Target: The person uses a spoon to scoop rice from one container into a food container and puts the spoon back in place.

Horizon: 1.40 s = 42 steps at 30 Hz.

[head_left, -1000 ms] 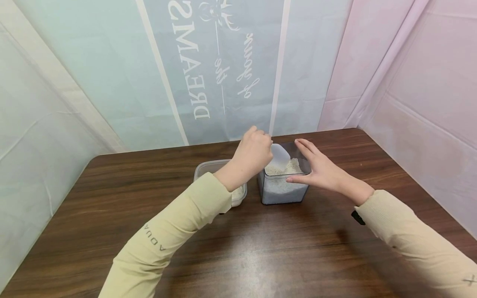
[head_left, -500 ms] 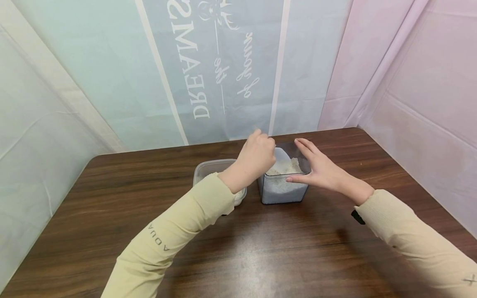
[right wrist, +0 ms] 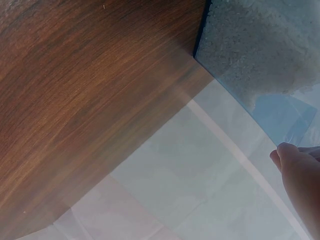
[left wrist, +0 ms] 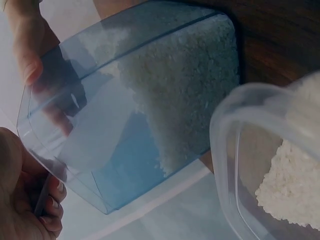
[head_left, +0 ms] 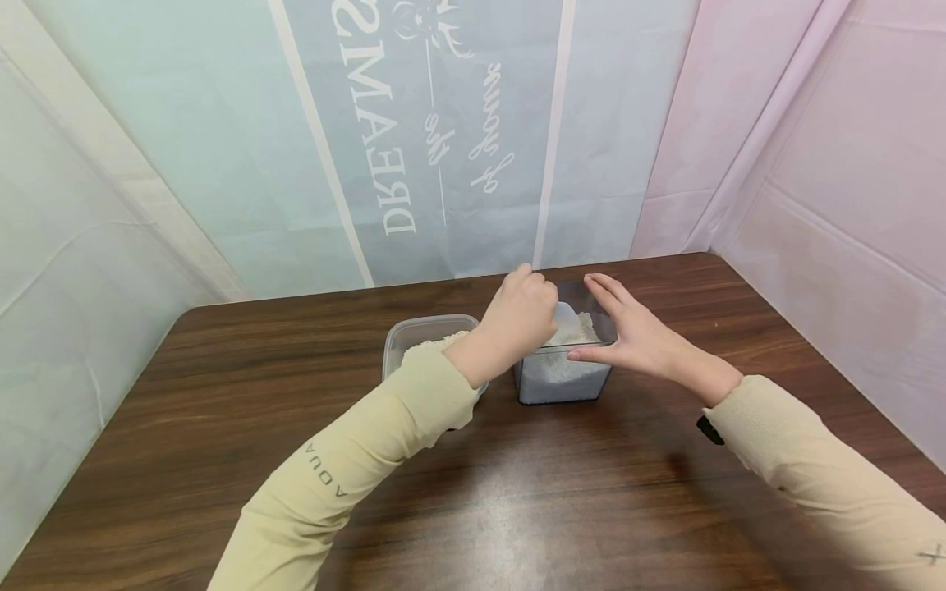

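From the head view, a square clear container (head_left: 562, 373) of white rice (head_left: 572, 332) stands on the dark wooden table (head_left: 517, 492). The left hand (head_left: 517, 316) hangs over the container's left rim, fingers curled round a white scoop (head_left: 565, 313) that dips into the rice. The right hand (head_left: 636, 336) rests against the container's right side, fingers straight and spread. Just left of the container sits a low round-cornered tub (head_left: 424, 336), also holding rice.

From the left wrist, the container (left wrist: 135, 110) fills the frame with rice (left wrist: 185, 90) heaped toward one wall; curled fingers (left wrist: 50, 210) show at its near corner, and the tub (left wrist: 265, 165) is beside it.

From the right wrist, only a fingertip (right wrist: 295, 165) shows near the container's (right wrist: 260, 60) corner on the table (right wrist: 90, 85); the hold cannot be judged here.
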{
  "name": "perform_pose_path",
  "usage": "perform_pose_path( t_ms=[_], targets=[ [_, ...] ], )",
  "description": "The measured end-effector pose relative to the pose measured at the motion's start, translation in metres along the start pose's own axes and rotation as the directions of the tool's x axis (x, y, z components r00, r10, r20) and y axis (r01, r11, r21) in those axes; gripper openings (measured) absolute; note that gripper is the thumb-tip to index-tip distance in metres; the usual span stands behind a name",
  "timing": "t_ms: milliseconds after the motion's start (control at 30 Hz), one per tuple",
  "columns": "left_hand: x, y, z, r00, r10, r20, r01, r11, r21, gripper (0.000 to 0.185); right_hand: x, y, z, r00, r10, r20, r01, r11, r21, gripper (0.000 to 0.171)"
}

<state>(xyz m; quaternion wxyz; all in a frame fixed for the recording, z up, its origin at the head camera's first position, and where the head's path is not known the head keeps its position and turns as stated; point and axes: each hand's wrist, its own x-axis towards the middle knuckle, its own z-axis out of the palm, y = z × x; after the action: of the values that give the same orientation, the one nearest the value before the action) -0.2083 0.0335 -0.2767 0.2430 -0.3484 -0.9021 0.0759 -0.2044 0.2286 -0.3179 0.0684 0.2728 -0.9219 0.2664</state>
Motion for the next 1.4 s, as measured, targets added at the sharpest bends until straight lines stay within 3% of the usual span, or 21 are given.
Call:
perform_pose_path(
  t_ms=[333,467,567,800,1133,1400],
  targets=[
    [0.002,0.003,-0.001,0.997,0.038,0.068,-0.035,0.999,-0.039,0.016,0.000,0.000,0.000,1.000,-0.006,-0.007,0.006,1.000,-0.009,0.101],
    [0.003,0.002,-0.002,0.991,0.044,0.124,-0.036,0.997,-0.069,0.020,0.000,0.000,0.000,1.000,0.003,0.006,-0.003,1.000,-0.002,0.101],
    [0.005,0.001,-0.004,0.982,0.038,0.185,-0.020,0.995,-0.102,0.024,-0.001,0.000,0.000,1.000,0.007,0.012,-0.007,1.000,0.005,0.101],
    [0.011,0.000,-0.007,0.951,-0.034,0.306,0.103,0.971,-0.215,0.031,-0.001,-0.001,0.000,1.000,-0.002,0.003,0.002,1.000,-0.002,0.101],
    [0.012,0.012,-0.007,0.952,-0.035,0.303,0.093,0.979,-0.179,0.018,-0.001,-0.001,-0.001,1.000,-0.005,0.001,0.005,1.000,0.005,0.100],
    [0.014,0.022,-0.005,0.944,-0.030,0.328,0.080,0.987,-0.140,0.016,-0.001,-0.001,-0.001,1.000,-0.008,0.012,0.008,1.000,0.015,0.101]
  ],
)
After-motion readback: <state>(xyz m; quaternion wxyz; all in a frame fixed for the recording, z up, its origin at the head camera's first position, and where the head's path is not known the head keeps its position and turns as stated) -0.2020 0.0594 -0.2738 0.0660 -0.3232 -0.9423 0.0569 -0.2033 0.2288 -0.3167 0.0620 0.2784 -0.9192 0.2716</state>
